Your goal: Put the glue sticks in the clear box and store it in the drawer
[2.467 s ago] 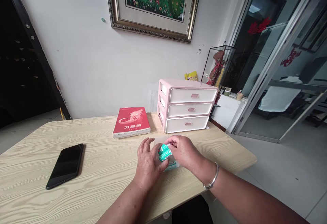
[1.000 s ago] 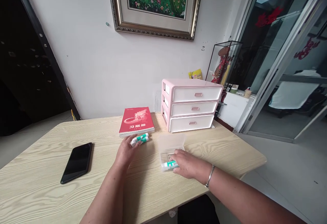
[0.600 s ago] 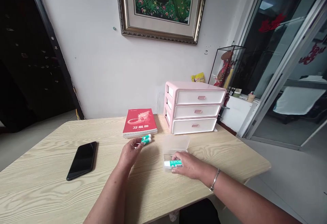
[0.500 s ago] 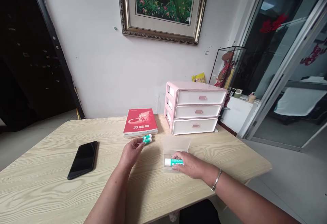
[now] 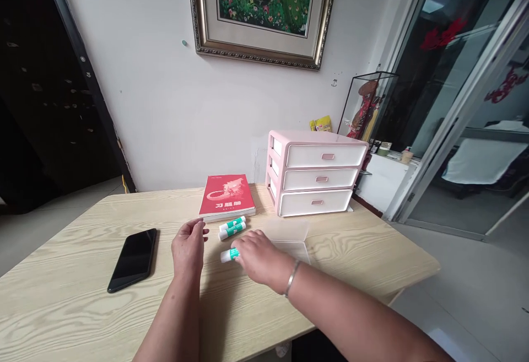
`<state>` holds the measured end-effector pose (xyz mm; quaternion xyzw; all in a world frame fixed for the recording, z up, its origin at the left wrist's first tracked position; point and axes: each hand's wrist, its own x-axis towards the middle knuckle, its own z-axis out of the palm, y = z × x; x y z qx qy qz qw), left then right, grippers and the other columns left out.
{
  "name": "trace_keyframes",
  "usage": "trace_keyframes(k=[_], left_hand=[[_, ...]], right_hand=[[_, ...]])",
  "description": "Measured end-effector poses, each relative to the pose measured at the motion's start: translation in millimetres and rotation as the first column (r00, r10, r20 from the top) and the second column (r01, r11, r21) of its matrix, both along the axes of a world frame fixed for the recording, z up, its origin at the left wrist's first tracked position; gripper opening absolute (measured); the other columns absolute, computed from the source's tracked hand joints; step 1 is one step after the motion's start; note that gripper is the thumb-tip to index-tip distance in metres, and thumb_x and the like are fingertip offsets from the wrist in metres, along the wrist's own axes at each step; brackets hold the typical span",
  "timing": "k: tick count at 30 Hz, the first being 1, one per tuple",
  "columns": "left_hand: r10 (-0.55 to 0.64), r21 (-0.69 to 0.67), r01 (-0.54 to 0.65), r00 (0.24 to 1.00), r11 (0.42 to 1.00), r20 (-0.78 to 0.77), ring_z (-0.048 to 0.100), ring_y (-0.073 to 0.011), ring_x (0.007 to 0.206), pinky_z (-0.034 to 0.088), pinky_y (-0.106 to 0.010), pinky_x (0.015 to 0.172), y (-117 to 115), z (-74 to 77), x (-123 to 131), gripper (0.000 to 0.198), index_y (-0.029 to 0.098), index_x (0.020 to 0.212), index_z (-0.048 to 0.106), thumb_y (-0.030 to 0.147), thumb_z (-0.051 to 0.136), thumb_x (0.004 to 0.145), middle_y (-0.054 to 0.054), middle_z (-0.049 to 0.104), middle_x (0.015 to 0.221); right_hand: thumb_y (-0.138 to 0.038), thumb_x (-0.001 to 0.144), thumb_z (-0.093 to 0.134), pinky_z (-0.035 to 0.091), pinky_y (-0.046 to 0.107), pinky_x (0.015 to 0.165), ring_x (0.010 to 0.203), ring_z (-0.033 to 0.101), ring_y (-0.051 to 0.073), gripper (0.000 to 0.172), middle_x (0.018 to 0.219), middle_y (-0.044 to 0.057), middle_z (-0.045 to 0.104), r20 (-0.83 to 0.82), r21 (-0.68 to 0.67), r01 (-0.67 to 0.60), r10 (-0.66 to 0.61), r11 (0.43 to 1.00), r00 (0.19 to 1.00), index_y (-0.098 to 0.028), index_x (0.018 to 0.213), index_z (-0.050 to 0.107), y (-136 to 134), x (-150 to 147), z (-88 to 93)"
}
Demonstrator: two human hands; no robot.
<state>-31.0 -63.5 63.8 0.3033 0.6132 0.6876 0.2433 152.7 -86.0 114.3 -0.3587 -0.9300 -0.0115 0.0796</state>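
Observation:
My right hand (image 5: 260, 256) grips a green-and-white glue stick (image 5: 229, 255), whose white end sticks out to the left. Two more glue sticks (image 5: 232, 226) lie side by side on the table, just in front of the red book (image 5: 227, 194). To their left, my left hand (image 5: 189, 245) hovers with its fingers loosely bent and nothing visible in it. Behind my right hand is a clear plastic box (image 5: 298, 250) with its lid (image 5: 287, 230) folded back; my hand and forearm hide part of it.
A black phone (image 5: 133, 260) lies on the wooden table (image 5: 61, 290) at the left. The pink-and-white drawer unit (image 5: 320, 180) stands at the back right, near the wall. A framed picture (image 5: 260, 56) hangs above.
My right hand has moved left from the clear box with the glue stick. My left hand has let go of the two glue sticks and drawn back left.

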Motion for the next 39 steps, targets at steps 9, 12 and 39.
trace_keyframes(k=[9, 12, 39], left_hand=[[-0.113, -0.087, 0.1, 0.981, 0.991, -0.157, 0.067, -0.019, 0.069, 0.053, -0.028, 0.06, 4.6, -5.5, 3.6, 0.031, 0.017, 0.096, 0.069, 0.038, 0.058, 0.075, -0.003, 0.071, 0.081], [-0.146, -0.111, 0.13, 0.977, 0.985, -0.157, 0.068, -0.0203, 0.069, 0.053, -0.029, 0.061, 5.4, -5.8, 3.8, 0.033, 0.017, 0.097, 0.069, 0.039, 0.058, 0.076, -0.005, 0.072, 0.084], [-0.365, -0.353, 0.137, 0.574, 0.925, -0.733, 0.062, -0.0269, 0.103, 0.046, -0.034, 0.084, 19.3, -35.2, 10.5, 0.032, 0.024, 0.109, 0.07, 0.031, 0.057, 0.081, -0.007, 0.069, 0.115]], right_hand=[[-0.016, 0.082, 0.057, 0.044, 0.044, 0.085, 0.099, 0.059, 0.03, 0.033, 0.099, 0.013, 0.067, -0.023, 0.083, 0.071, -0.07, 0.994, 0.997, -0.015, 0.115, 0.059, 33.5, -31.4, -54.5], [-0.022, 0.085, 0.058, 0.042, 0.044, 0.089, 0.103, 0.054, 0.029, 0.027, 0.104, 0.012, 0.062, -0.138, 0.119, 0.1, -0.083, 0.988, 0.987, -0.018, 0.112, 0.057, 13.1, -7.9, -63.1], [-0.012, 0.087, 0.057, 0.037, 0.045, 0.1, 0.118, 0.051, 0.032, 0.023, 0.116, 0.015, 0.064, -0.384, 0.384, 0.486, -0.342, 0.785, 0.857, -0.017, 0.107, 0.065, -12.1, 99.4, -43.0]])
